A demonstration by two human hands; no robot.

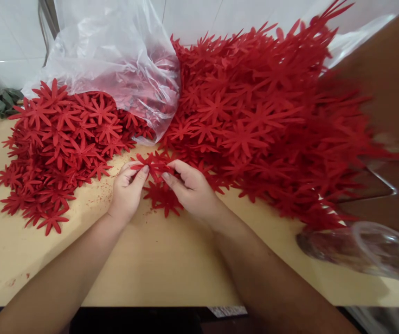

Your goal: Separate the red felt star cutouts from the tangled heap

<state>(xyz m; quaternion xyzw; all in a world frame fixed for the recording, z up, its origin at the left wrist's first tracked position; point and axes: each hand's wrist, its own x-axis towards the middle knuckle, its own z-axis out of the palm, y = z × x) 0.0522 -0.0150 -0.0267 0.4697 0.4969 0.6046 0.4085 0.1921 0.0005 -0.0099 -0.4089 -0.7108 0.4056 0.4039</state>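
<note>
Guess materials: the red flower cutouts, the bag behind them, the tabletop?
Red flower cutouts: likely felt or thin foam, matte, flat die-cut petals, red crumbs shed nearby. Bag: thin clear plastic film, glossy, wrinkled. Tabletop: pale wood-look, probably laminate, smooth with a low sheen.

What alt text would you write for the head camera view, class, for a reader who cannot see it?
Two bare hands, left hand and right hand, pinch a red flower cutout between them over a wooden table. Heaps of red flower cutouts lie behind, some spilling from a clear plastic bag.
</note>
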